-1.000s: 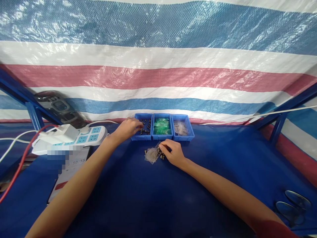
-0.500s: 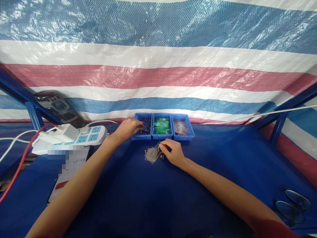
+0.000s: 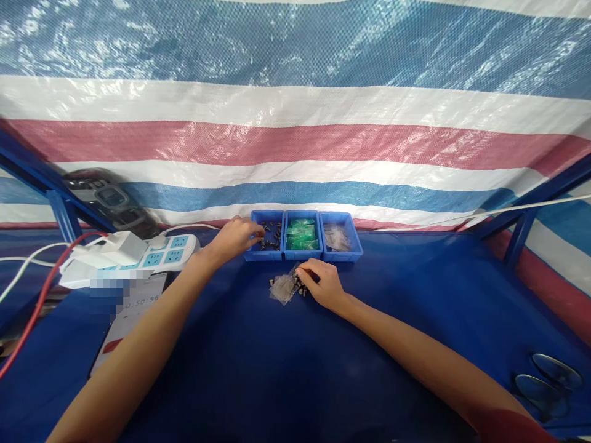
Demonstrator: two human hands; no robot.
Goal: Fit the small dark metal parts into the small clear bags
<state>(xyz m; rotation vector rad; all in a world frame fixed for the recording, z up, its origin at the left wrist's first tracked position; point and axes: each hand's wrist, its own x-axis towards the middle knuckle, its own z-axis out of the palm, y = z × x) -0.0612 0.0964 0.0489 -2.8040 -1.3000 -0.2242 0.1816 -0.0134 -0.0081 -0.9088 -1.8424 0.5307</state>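
Note:
My left hand [image 3: 239,236] reaches over the left edge of the left blue bin [image 3: 264,255], which holds several small dark screw-like parts [image 3: 277,235]. Its fingertips are pinched together; whatever lies between them is too small to make out. On the table in front of the bins, my right hand [image 3: 323,282] rests with its fingers curled beside a small pile of dark and metallic parts [image 3: 302,289]. Clear plastic bags [image 3: 282,288] lie just left of that pile. The right fingertips touch the pile's edge, and what they grip is hidden.
The middle bin [image 3: 302,254] holds green packets, the right bin [image 3: 344,255] clear bags. At left lie a power strip [image 3: 175,249] with plugs, a red cable [image 3: 41,301] and a phone [image 3: 133,307] partly under my forearm. Glasses [image 3: 547,384] lie at right. A striped sheet [image 3: 295,144] hangs behind.
My left hand has shifted very slightly left at the left bin, its fingers still bent. My right hand, the bags and the pile look the same.

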